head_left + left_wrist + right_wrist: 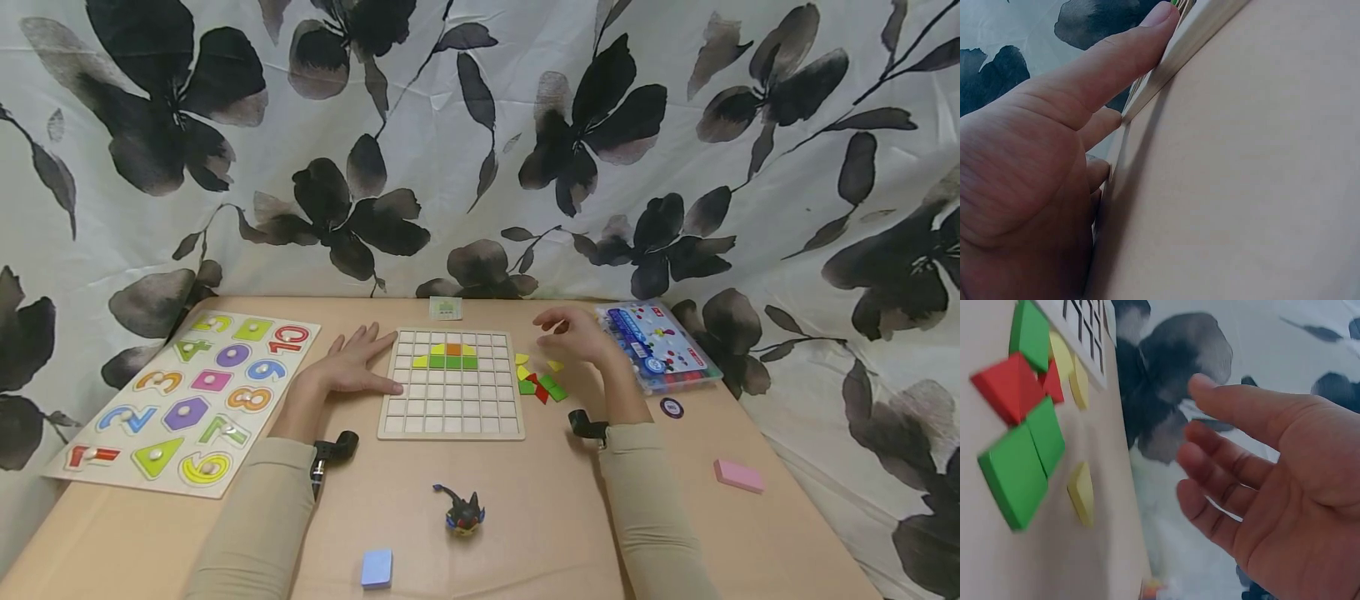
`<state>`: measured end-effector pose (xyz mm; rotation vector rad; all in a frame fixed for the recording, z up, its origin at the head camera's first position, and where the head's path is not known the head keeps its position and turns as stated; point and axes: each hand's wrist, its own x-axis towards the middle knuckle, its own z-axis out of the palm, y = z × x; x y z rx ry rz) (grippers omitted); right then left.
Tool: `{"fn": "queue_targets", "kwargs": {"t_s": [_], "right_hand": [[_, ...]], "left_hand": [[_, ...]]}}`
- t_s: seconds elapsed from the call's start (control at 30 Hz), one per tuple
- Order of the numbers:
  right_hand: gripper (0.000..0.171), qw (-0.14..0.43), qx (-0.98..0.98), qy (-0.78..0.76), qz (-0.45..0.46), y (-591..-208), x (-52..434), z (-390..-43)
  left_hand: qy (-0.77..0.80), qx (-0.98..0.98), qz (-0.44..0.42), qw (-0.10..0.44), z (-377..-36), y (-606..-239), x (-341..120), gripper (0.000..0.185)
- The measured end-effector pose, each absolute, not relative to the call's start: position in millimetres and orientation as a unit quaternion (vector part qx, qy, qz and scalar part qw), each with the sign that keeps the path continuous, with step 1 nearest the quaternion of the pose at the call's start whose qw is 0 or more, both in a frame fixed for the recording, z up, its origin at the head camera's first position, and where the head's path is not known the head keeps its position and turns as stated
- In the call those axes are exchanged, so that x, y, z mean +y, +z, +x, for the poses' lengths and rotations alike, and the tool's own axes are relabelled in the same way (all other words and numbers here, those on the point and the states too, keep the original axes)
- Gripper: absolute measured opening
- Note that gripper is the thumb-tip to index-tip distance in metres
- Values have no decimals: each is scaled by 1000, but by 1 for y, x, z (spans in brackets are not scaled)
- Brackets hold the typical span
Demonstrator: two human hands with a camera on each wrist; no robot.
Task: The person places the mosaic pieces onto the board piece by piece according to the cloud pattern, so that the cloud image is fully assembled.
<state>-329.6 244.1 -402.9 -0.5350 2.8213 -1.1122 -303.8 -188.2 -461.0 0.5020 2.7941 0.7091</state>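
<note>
Our left hand (351,367) lies flat, fingers spread, against 1 grid board (452,417); right hand (576,333) hovers loosely open above 7 loose tiles (542,383).

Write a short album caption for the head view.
Left hand rests beside the wooden grid board; right hand hovers above loose coloured tiles.

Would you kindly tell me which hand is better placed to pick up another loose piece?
The right hand: it hovers open beside the loose pieces, while the left hand rests against the grid board.
</note>
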Motion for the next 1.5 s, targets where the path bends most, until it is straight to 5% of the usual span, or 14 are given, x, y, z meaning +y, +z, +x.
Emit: {"fn": "queue_targets", "kwargs": {"t_s": [0.7,1.5], "right_hand": [[24,152,922,-322,-154,-427,276,-332],[13,93,911,-377,-137,-429,256,-332]], "left_hand": [[245,947,176,106,-301,-460,-189,115],[241,949,175,107,-302,-462,-189,115]]}}
